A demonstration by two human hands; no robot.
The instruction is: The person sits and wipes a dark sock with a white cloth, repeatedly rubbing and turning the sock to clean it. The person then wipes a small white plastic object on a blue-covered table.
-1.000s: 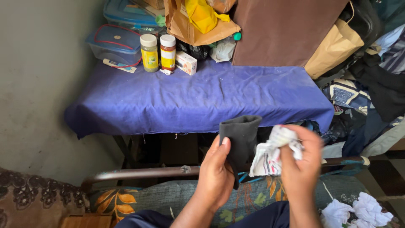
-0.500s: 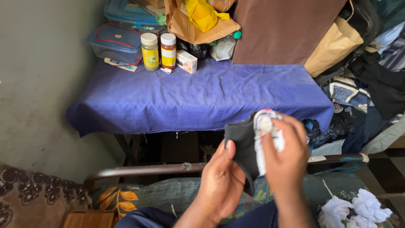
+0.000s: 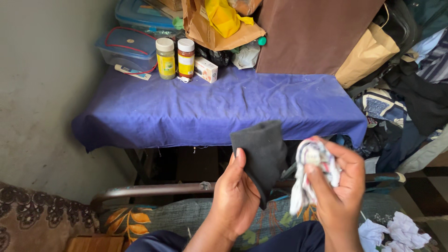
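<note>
My left hand [image 3: 235, 198] holds a black sock [image 3: 261, 151] upright by its lower part, thumb pressed against the cloth. Just to its right, my right hand [image 3: 343, 191] grips a crumpled white cloth with coloured print [image 3: 312, 170]; a strip of it hangs down below the fingers. The two hands are a short gap apart, above a floral cushion [image 3: 186, 219] and in front of the metal rail [image 3: 154, 190] of a seat.
A table under a blue cloth [image 3: 210, 105] stands ahead, with two jars [image 3: 175, 57], a small box [image 3: 206, 69], plastic containers [image 3: 128, 46] and paper bags [image 3: 219, 23] at its back. Piled clothes [image 3: 410, 98] lie to the right. Crumpled white cloths [image 3: 396, 231] sit at lower right.
My right hand had brought the white cloth up against the sock's opening, then drew it back to the right. The sock now stands free in my left hand.
</note>
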